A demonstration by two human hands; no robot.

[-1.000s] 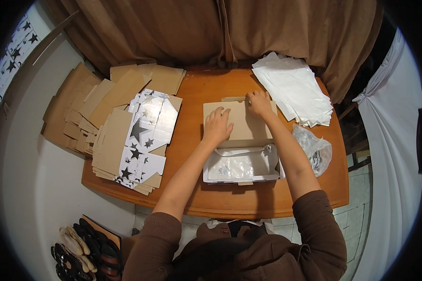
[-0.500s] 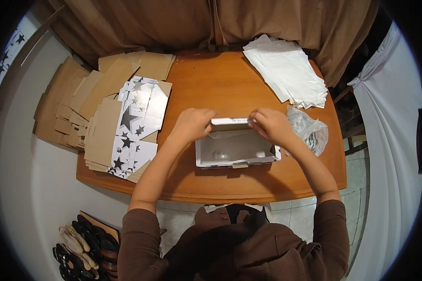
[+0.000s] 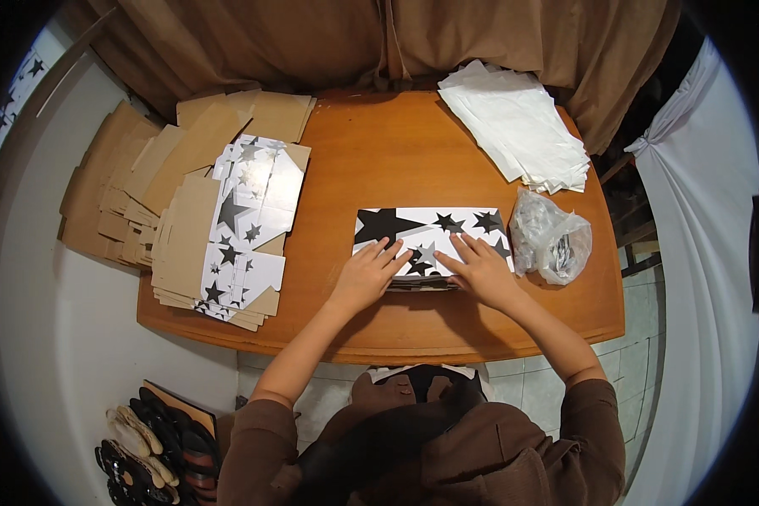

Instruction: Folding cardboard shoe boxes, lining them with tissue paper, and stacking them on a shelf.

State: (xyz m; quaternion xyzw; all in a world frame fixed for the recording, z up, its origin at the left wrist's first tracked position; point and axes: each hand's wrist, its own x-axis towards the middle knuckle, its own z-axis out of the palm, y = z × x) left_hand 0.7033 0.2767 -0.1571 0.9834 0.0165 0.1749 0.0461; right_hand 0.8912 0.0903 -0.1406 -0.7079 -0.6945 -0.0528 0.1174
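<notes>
In front of me on the table lies a white cardboard box (image 3: pixel 476 226) with black and grey stars, its lid down. My left hand (image 3: pixel 368 271) rests with spread fingers on the near left part of the lid. Fingers apart, my right hand (image 3: pixel 483 268) lies on the near right part. Neither hand grips anything. What the box holds is hidden under the lid. A clear plastic bag (image 3: pixel 552 236) with small things in it sits just right of the box; its contents are too unclear to name.
Flat star-printed cardboard blanks (image 3: pixel 243 215) and brown cardboard sheets (image 3: pixel 181 228) are piled on the left of the wooden table (image 3: pixel 367 152). White paper sheets (image 3: pixel 514 122) lie at the far right. Several pairs of shoes (image 3: pixel 156 443) stand on the floor at lower left.
The box's lid, held up at its edge by both hands half a second ago, has come down toward me and covers the inside. Both hands moved nearer and now lie flat on it.
</notes>
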